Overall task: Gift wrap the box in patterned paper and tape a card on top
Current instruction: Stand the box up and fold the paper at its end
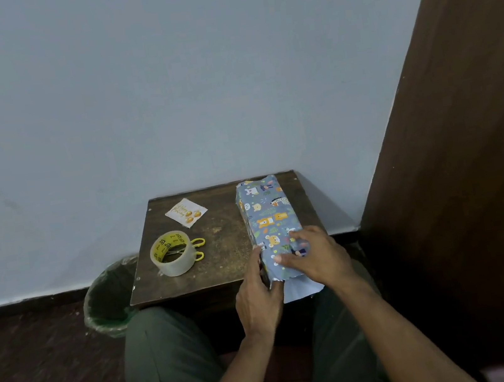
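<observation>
Right of centre, the wrapped box lies on the table; the left hand grips its near left edge, while the right hand presses spread fingers on top. Leftward sit tape, scissors, card; bin lower left

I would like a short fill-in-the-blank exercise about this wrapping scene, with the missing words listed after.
1. The card lies on the table, not yet on the ____.
2. The scissors have ____ handles.
3. The roll of tape stands in front of the ____.
4. The right hand rests on top of the wrapped box; the left hand is at its ____ side.

Missing words: box; yellow; scissors; left
</observation>
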